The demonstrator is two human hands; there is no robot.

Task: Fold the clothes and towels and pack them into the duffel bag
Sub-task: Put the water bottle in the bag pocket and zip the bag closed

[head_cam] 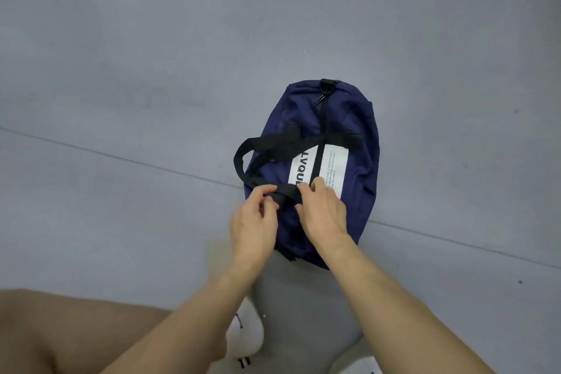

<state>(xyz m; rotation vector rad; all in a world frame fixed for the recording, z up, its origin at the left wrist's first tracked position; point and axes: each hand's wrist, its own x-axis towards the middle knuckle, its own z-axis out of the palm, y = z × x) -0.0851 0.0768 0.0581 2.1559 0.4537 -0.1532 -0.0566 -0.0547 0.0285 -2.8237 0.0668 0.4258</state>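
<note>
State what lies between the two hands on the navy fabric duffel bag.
A black webbing carry strap, pinched by left hand and right hand, seen in the head view.

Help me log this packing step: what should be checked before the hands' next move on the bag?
1. The duffel bag rests flat on the floor: ok.
2. The zip is open for packing: it looks closed, not ok.
3. The left hand and the right hand both grip the black handle strap: ok.
4. Straps are clear of the zip: they lie across it, not ok.
5. Clothes and towels are already inside: cannot tell.
</note>
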